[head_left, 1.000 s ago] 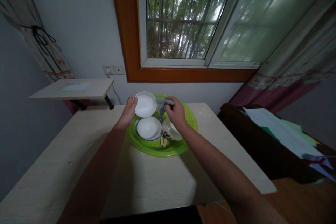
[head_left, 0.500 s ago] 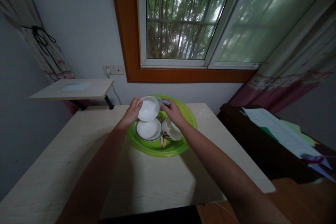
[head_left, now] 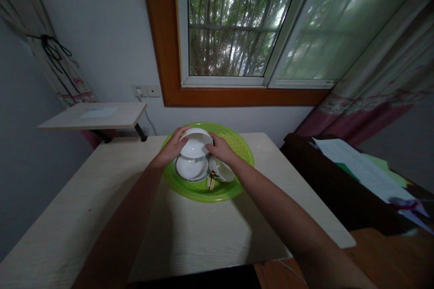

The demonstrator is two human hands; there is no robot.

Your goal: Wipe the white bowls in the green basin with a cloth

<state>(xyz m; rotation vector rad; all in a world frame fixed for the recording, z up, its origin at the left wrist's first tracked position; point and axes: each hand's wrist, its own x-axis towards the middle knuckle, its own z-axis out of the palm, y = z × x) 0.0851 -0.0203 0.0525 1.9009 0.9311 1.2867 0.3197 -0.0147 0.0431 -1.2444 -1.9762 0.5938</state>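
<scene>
A white bowl [head_left: 195, 145] is held tilted over the tray, its hollow side facing me. My left hand [head_left: 175, 145] grips its left rim, thumb at the edge and fingers behind. On the opposite side my right hand [head_left: 219, 148] has its thumb inside the rim; its other fingers are mostly hidden behind the bowl, and I cannot see the grey cloth there. Below sits a second white bowl [head_left: 190, 168] on a stack of dishes. To its right a patterned bowl [head_left: 222, 171] lies tilted. Chopsticks [head_left: 210, 184] stick out between them on the round green tray [head_left: 210, 197].
The tray stands on a pale wooden table [head_left: 203, 235] below a window. A small raised shelf [head_left: 95, 115] with a paper on it is at the left. Papers [head_left: 359, 167] lie on dark furniture at the right.
The held bowl has shifted slightly right and down. My right hand has come from beside it, where it held a grey cloth, onto its right rim. The cloth is now out of sight.
</scene>
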